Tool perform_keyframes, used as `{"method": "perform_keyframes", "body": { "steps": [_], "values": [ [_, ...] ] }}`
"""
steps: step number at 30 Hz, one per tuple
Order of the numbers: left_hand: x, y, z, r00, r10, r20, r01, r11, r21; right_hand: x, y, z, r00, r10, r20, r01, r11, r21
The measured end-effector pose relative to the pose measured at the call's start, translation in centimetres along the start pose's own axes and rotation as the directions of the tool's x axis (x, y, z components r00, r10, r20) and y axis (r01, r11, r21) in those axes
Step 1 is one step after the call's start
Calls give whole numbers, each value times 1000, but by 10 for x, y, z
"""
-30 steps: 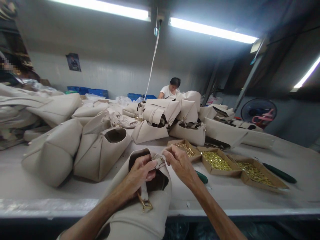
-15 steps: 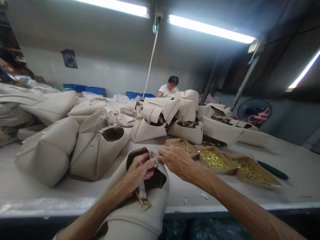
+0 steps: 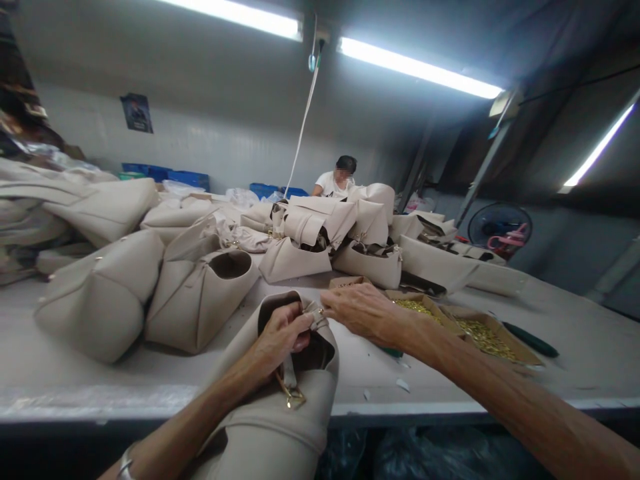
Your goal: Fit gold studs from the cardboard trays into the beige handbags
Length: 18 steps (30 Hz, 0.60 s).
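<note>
In front of me a beige handbag (image 3: 280, 433) lies tilted over the table's front edge, its dark opening facing up. My left hand (image 3: 287, 333) is closed in a pinch on the bag's strap end (image 3: 316, 320) at the far rim. A gold buckle (image 3: 293, 398) hangs from a strap below that hand. My right hand (image 3: 357, 307) is closed, its fingertips at a small gold fitting (image 3: 321, 312) on the strap. Beneath its palm shows the green handle (image 3: 393, 351) of a tool, the rest of it hidden.
Cardboard trays of gold hardware (image 3: 485, 337) stand at right, partly behind my right forearm. A dark green tool (image 3: 530, 340) lies beside them. More beige bags (image 3: 200, 300) fill the left and back of the table (image 3: 150, 403). A person (image 3: 333, 183) sits beyond the pile.
My right hand has drawn slightly right, exposing the gold fitting, and a green handle now shows beneath it. My left hand keeps its pinch. The view has shifted a little.
</note>
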State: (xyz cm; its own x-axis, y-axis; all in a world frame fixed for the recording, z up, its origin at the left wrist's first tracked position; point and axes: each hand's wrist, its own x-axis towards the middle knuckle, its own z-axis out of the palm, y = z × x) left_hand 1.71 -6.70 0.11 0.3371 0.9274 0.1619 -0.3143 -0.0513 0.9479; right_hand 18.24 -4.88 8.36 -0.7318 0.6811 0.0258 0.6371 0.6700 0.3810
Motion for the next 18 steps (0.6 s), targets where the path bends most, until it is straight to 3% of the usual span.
{"method": "perform_keyframes", "body": {
  "steps": [4,9,13,18],
  "values": [
    [2,-5,-3,999,0,32,1,1000,-18,1,1,3,994,-100,-47,99,995,-12],
    [3,-8,-4,999,-15,37,14,1000,9,4,0,-3,995,-90,45,89,996,21],
    [3,-8,-2,1000,-24,-2,24,1000,4,5,-11,-7,995,80,59,-83,995,55],
    [0,-12,-3,999,-11,-51,15,997,74,12,-23,3,951,299,79,-308,936,172]
  ]
}}
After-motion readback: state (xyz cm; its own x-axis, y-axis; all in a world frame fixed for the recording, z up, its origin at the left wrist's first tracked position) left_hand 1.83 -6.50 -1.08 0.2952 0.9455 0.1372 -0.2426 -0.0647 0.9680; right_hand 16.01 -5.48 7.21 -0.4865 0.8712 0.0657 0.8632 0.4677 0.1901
